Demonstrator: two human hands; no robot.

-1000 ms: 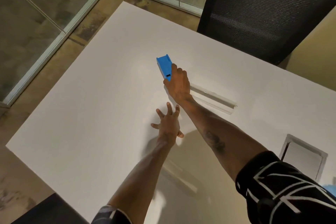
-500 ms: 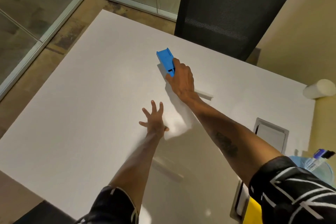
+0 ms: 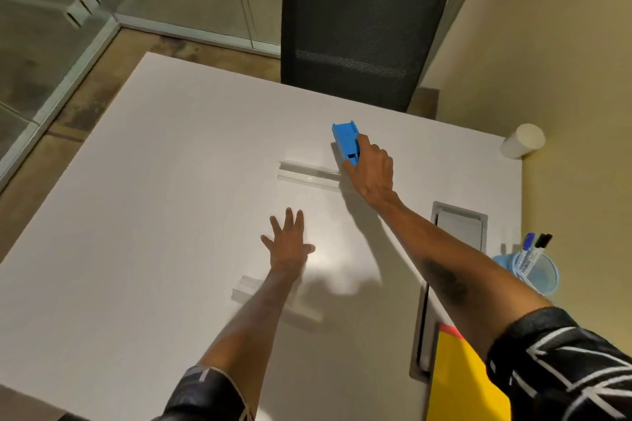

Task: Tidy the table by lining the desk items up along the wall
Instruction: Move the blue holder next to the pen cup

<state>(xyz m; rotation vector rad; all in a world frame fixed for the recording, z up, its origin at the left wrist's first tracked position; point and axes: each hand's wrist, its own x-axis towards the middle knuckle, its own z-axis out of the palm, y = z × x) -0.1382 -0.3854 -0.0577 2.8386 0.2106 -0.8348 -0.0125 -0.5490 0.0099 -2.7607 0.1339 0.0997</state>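
My right hand point(image 3: 371, 169) grips a blue box-shaped holder point(image 3: 345, 141) that rests on the white table point(image 3: 154, 215), past the table's middle. A clear plastic strip point(image 3: 307, 176) lies just left of that hand. My left hand point(image 3: 287, 244) is flat on the table with fingers spread, holding nothing. A second clear strip point(image 3: 244, 290) lies partly under my left forearm. By the beige wall on the right stand a white paper cup point(image 3: 522, 141) and a blue cup of markers point(image 3: 533, 267). A yellow folder point(image 3: 455, 383) lies at the lower right.
A black mesh chair point(image 3: 359, 27) stands at the table's far edge. Glass partitions run along the left and back. Two grey cable hatches point(image 3: 460, 222) are set into the table near the wall. The table's left edge drops to the floor.
My right hand has slid the blue holder rightward across the table, toward the wall side. The camera swung right, bringing the wall, paper cup and marker cup into view. My left hand stays flat.
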